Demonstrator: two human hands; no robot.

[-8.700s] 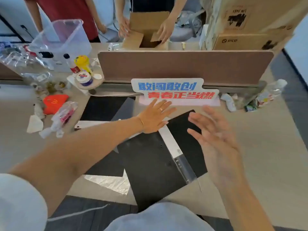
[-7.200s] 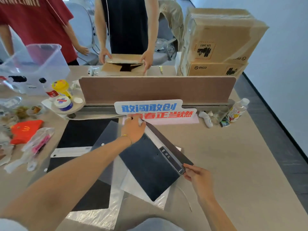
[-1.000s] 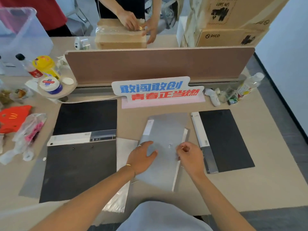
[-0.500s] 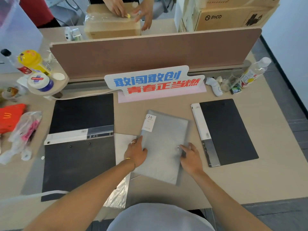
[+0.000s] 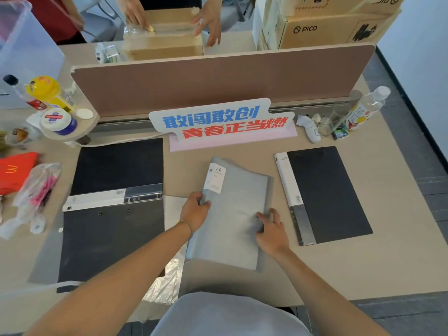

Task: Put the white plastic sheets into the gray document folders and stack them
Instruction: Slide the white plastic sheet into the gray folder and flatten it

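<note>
**Both hands squaring up the sheet pack at desk centre**

The translucent white-grey pack of plastic sheets (image 5: 234,214), with a white "20" label at its top left corner, lies flat on the beige desk (image 5: 392,258), directly in front of the person and slightly skewed. It sits between the two folder spots, probably so it can go either way with a short reach.

The left hand (image 5: 195,210) is on the pack's left edge, thumb on top and fingers curled at or under the edge; looks like a pinch on the edge, though the underside is hidden. The right hand (image 5: 270,230) lies flat on the lower right part of the pack, fingers spread and pressing down near a small stud, not gripping anything. Both forearms come in low from the near edge, converging on the pack. Judgement: pinning and aligning the sheets before lifting.

To the left, an open dark grey document folder (image 5: 111,209) lies spread flat, white spine strip across its middle, ready to take sheets. A thin clear plastic sheet (image 5: 167,280) pokes out from under its right side, beside the pack. To the right, a closed dark grey folder with a white spine (image 5: 324,195) lies apart from the pack, likely the start of the stack.

Behind: a blue-and-red lettered sign (image 5: 221,122) against a brown desk divider (image 5: 218,78).
</note>
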